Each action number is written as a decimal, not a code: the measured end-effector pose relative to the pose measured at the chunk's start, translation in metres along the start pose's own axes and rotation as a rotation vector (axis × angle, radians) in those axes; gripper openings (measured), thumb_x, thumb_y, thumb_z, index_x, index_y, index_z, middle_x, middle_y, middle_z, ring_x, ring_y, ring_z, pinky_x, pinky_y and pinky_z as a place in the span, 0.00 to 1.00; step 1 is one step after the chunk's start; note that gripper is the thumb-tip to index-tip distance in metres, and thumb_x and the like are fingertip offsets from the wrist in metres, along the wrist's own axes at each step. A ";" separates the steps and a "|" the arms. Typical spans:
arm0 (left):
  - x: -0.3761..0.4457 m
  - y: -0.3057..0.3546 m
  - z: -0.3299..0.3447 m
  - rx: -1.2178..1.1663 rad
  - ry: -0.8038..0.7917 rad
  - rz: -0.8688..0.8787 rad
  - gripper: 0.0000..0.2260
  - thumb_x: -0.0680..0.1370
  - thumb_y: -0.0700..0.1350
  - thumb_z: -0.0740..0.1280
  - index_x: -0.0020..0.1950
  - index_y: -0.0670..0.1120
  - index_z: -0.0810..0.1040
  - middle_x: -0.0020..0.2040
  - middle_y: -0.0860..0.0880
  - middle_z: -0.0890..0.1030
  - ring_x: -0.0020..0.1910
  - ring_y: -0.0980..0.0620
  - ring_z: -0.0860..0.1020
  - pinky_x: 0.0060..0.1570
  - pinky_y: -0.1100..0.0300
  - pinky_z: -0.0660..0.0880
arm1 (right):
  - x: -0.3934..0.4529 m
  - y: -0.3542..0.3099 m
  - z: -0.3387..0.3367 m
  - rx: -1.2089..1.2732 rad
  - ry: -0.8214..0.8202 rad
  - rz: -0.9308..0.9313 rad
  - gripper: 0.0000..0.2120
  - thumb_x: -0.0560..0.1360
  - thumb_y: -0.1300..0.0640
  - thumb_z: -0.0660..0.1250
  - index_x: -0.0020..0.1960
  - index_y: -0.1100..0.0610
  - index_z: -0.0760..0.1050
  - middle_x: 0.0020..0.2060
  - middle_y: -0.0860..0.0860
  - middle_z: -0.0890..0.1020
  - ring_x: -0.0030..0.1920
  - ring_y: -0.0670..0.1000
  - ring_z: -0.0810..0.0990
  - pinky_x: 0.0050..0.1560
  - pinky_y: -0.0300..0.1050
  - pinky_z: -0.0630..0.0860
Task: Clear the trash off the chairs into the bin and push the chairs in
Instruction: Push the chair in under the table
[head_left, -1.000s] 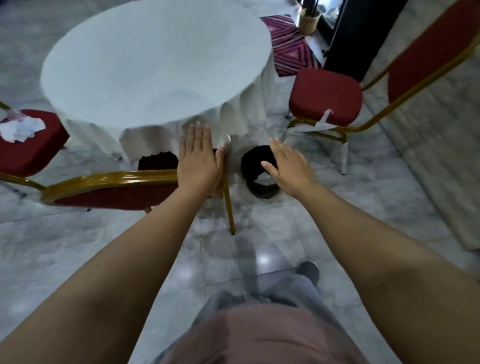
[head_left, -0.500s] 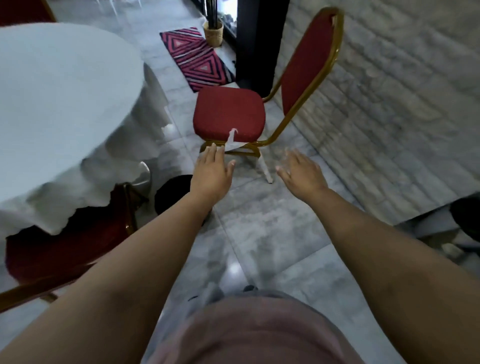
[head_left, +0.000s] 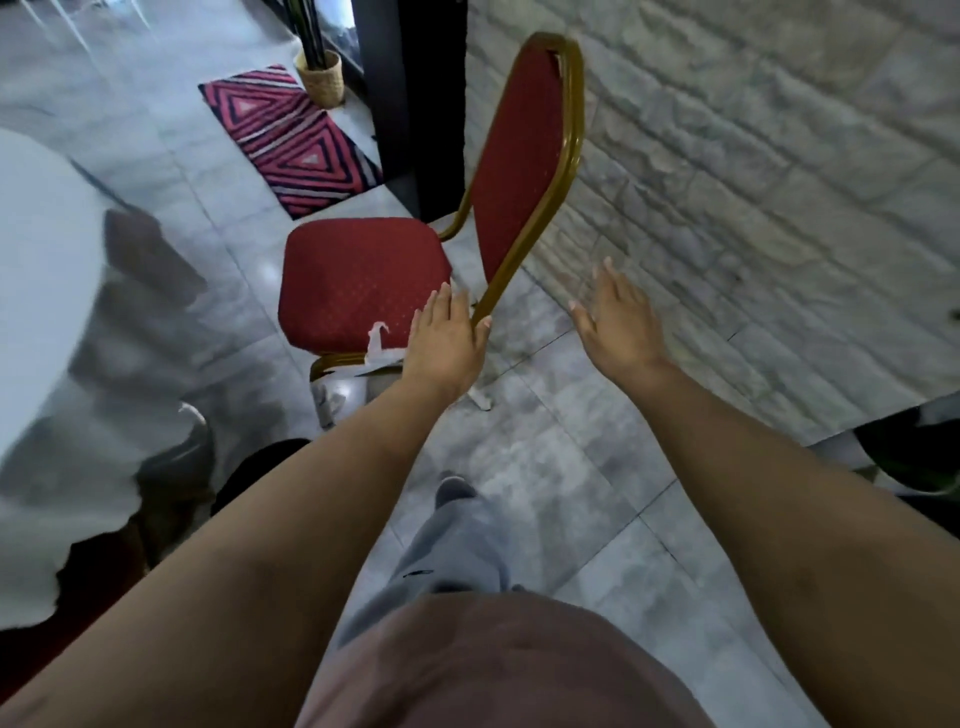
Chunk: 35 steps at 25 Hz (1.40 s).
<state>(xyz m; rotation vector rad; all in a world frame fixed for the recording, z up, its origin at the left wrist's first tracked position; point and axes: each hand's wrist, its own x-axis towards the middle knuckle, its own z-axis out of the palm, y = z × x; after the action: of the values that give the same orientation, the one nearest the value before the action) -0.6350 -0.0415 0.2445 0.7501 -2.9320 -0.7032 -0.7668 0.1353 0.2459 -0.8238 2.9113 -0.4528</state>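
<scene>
A red padded chair (head_left: 358, 280) with a gold frame stands ahead of me, its back toward the stone wall. A strip of white paper trash (head_left: 378, 347) hangs over the seat's near edge. My left hand (head_left: 447, 343) is flat and open at the seat's near right corner, beside the gold back post. My right hand (head_left: 621, 322) hovers open to the right of the chair, holding nothing. Part of the black bin (head_left: 260, 467) shows on the floor behind my left forearm.
The round table with its white cloth (head_left: 47, 312) fills the left side, with another red chair (head_left: 78, 587) tucked beneath it. A striped rug (head_left: 291, 140) and a woven pot (head_left: 321, 78) lie beyond. A stone wall (head_left: 779, 156) runs along the right.
My view swung right from the table and the chair pushed under it. Both hands moved forward to the red chair by the wall, which is now much nearer.
</scene>
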 end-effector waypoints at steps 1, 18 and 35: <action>0.026 0.006 -0.001 -0.016 -0.014 0.010 0.26 0.84 0.54 0.50 0.78 0.42 0.54 0.79 0.40 0.54 0.78 0.42 0.52 0.76 0.48 0.50 | 0.023 0.004 -0.005 0.007 0.005 0.013 0.31 0.82 0.42 0.51 0.79 0.57 0.53 0.79 0.54 0.54 0.78 0.56 0.55 0.77 0.56 0.55; 0.310 0.118 -0.006 -0.161 0.095 0.118 0.30 0.83 0.56 0.53 0.79 0.43 0.49 0.80 0.44 0.53 0.79 0.48 0.50 0.77 0.54 0.48 | 0.369 0.007 -0.068 0.106 0.059 -0.268 0.28 0.83 0.44 0.50 0.80 0.56 0.55 0.79 0.54 0.57 0.78 0.54 0.55 0.77 0.53 0.54; 0.362 0.189 0.035 -0.277 0.531 -0.265 0.26 0.83 0.49 0.59 0.79 0.45 0.56 0.73 0.44 0.69 0.66 0.45 0.74 0.60 0.51 0.74 | 0.504 0.022 -0.060 0.391 -0.189 -0.552 0.26 0.83 0.44 0.51 0.76 0.56 0.63 0.79 0.54 0.57 0.80 0.53 0.50 0.76 0.51 0.51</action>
<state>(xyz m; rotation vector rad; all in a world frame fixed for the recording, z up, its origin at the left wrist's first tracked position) -1.0438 -0.0467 0.2681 1.1021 -2.2326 -0.7622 -1.2164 -0.0959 0.2967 -1.4905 2.2787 -0.8877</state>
